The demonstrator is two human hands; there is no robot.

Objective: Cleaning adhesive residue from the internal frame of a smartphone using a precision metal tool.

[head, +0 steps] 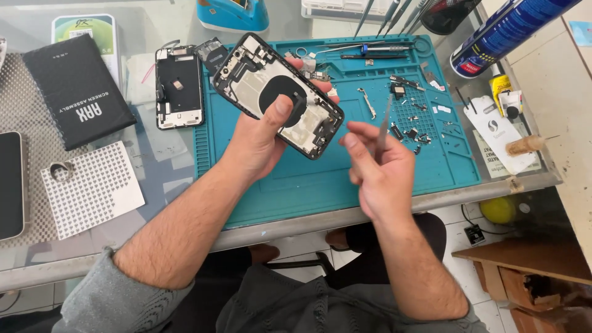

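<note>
My left hand (pixel 259 139) is clamped on the opened phone (pixel 277 95), thumb on its dark round coil, tilting the insides up so I can see them above the teal mat (pixel 345 179). My right hand (pixel 379 169) pinches tweezers (pixel 385 120) just beside the phone, tips up, clear of the loose parts (pixel 410 111) near it on the mat

opened phone housing (pixel 277 95) | black frame, internals exposed, tilted, held above teal mat || tweezers (pixel 385 120) | slim, metal, upright
</note>
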